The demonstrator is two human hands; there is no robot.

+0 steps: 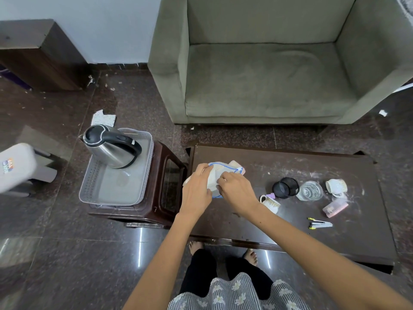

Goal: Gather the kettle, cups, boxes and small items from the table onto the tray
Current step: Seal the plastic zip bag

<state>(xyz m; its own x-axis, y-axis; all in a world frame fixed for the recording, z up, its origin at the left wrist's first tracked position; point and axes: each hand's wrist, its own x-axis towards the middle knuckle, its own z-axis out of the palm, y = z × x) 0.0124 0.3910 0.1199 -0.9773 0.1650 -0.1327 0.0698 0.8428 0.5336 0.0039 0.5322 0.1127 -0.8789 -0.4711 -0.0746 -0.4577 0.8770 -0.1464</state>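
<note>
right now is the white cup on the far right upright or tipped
Tipped. The white cup lies on its side on the table, its open mouth facing sideways toward the glass.

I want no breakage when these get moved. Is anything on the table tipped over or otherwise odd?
Yes. The white cup at the far right lies on its side, and the black mesh holder also lies tipped. The table shows white powdery smears. The kettle stands upright on the tray.
</note>
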